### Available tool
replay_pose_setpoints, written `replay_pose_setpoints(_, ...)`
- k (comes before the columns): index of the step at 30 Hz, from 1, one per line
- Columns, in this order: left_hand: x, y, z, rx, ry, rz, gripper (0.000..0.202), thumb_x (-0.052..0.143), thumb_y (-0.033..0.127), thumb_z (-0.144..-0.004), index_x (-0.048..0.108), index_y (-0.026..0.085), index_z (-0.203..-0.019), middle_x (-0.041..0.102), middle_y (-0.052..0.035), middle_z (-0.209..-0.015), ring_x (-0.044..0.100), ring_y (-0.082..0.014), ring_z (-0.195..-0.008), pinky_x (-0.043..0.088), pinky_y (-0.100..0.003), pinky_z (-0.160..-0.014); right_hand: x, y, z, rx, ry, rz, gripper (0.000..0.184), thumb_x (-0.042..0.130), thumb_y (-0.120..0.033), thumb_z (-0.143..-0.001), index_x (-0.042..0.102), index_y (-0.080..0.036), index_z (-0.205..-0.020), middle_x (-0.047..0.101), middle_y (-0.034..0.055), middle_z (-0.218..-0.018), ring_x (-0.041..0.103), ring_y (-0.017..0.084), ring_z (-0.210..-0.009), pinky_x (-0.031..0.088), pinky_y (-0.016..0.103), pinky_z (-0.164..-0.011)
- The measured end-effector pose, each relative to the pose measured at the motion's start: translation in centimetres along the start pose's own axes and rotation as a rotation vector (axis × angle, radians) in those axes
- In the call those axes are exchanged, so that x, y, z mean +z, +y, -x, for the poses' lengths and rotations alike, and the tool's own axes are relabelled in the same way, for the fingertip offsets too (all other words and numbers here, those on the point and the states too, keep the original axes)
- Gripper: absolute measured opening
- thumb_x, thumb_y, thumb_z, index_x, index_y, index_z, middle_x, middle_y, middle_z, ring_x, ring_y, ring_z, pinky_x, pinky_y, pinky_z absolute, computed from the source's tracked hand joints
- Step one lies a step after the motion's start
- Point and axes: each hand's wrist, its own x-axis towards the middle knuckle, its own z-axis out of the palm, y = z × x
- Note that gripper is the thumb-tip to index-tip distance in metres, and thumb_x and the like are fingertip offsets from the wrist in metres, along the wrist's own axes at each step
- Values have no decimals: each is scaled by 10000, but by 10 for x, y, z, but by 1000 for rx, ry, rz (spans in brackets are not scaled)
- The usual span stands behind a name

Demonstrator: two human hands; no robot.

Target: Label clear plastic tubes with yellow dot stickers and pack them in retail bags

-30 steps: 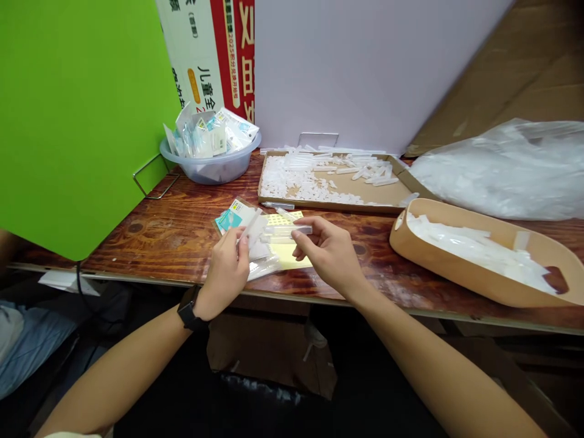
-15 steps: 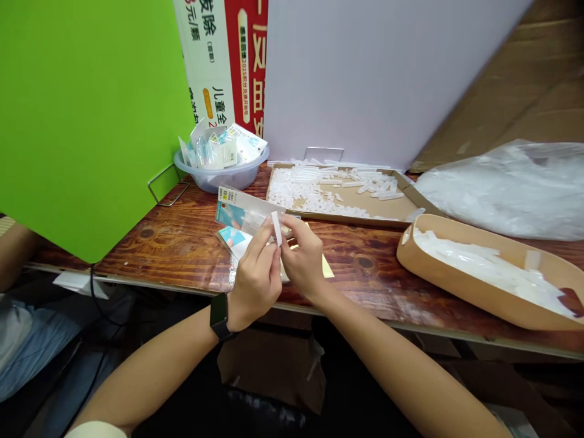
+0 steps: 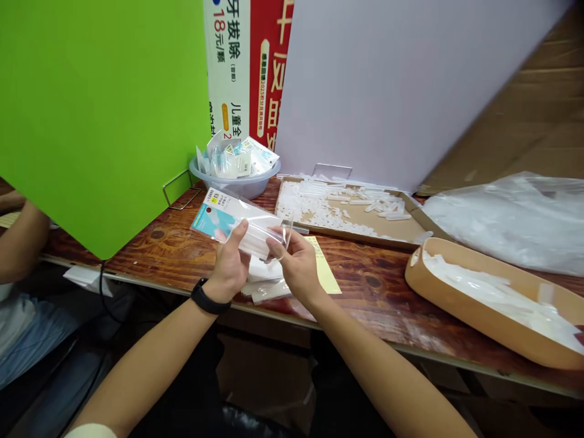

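Observation:
My left hand point(image 3: 232, 261), with a black watch on its wrist, grips a clear plastic bag with a blue and white label card point(image 3: 228, 220), held above the table's front edge. My right hand point(image 3: 294, 261) pinches the bag's open right end, where clear plastic tubes point(image 3: 262, 237) sit inside. Under my hands lie more clear bags point(image 3: 264, 280) and a yellow sheet point(image 3: 325, 272).
A clear bowl of filled bags point(image 3: 237, 176) stands at the back left. Behind my hands a flat cardboard tray point(image 3: 360, 219) holds loose white plastic pieces. A tan oval tray point(image 3: 483, 304) and a big plastic bag point(image 3: 511, 216) lie right. Another person's arm point(image 3: 22, 237) is at far left.
My right hand took a clear tube off the table and brought it to the bag. My left hand lifted the labelled bag up and turned it sideways; the view shifted upward.

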Motion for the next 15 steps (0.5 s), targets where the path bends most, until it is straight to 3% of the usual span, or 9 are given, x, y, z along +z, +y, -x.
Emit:
replay_pose_setpoints(3,3,4,-6,-59,137,117,296,760,268,-627,586,136,-827,641,13,-705,600,-116,-601,495,-227,-596,4,1,7,-39,-47,151,275,645,-419,-806,626,-181,-942,609,-6,-703,548,111,-555,492,259,-542)
replay_pose_setpoints(6,1,6,-12,-104,208,136,262,736,216,-642,598,122,-844,671,-4,-732,620,-123,-622,512,-238,-636,3,5,11,-179,-42,328,286,527,-378,-893,574,-182,-1096,654,62,-955,600,124,-653,511,279,-603)
replay_pose_setpoints(8,-2,7,-16,-119,208,156,252,710,213,-673,605,110,-877,688,-25,-774,639,-134,-677,522,-248,-685,1,8,12,-269,-43,423,319,539,-340,-891,514,-186,-1168,652,74,-982,626,141,-692,518,298,-637)
replay_pose_setpoints(11,-5,9,-19,-97,201,189,256,707,199,-685,608,113,-904,697,-23,-803,648,-136,-720,522,-248,-713,0,10,12,-360,-37,488,307,608,-293,-856,517,-187,-1130,644,36,-860,634,146,-689,523,310,-677)
replay_pose_setpoints(15,-4,8,-15,-45,146,198,309,768,202,-652,612,125,-907,700,-13,-817,651,-130,-721,519,-250,-734,0,10,9,-415,55,452,194,627,-285,-849,609,-203,-1023,604,72,-1056,623,163,-870,534,325,-767)
